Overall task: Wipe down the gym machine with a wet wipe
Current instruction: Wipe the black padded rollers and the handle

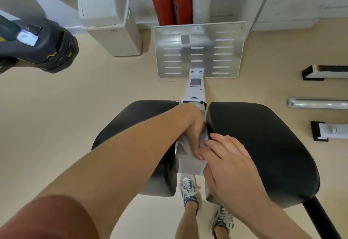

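Note:
The gym machine has two black padded cushions, the left pad (135, 118) and the right pad (263, 144), on either side of a silver-white centre beam (194, 92) that runs to a metal footplate (199, 50). My left hand (192, 126) reaches into the gap between the pads and grips a white wet wipe (185, 147) against the beam. My right hand (226, 159) lies flat on the inner edge of the right pad, fingers straight, fingertips touching the wipe.
A white lidded bin (109, 22) and two red fire extinguishers (172, 1) stand against the far wall. A black padded machine part (41, 45) juts in at upper left. Metal bars and frame feet (318, 103) lie at right. My shoes (190, 189) are below the pads.

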Tool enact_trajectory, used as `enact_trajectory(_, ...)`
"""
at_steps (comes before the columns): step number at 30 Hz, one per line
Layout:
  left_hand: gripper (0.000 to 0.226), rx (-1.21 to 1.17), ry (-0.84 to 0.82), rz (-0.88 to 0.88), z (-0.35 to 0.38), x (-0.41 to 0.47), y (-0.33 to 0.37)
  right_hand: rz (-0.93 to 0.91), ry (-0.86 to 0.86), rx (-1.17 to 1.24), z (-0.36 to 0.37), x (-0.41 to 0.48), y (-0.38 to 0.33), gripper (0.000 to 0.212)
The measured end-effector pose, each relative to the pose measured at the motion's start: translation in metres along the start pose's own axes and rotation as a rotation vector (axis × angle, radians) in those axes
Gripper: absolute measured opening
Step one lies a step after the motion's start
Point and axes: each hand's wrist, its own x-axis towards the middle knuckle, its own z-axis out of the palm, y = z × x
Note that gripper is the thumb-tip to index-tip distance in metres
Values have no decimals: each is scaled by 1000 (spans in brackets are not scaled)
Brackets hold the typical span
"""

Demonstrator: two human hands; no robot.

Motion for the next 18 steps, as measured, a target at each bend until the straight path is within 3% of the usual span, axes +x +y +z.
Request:
enact_trajectory(4,96,109,149,96,34,-12,3,80,85,98,-5,6,1,38)
enact_trajectory(8,74,268,413,-73,83,-34,32,83,110,34,0,2,-5,40)
enact_trajectory(14,63,472,417,-118,100,-51,48,79,104,-34,8,-3,-8,37)
enact_trajectory(18,62,654,423,-37,113,-66,52,88,226,57,25,-21,-27,36)
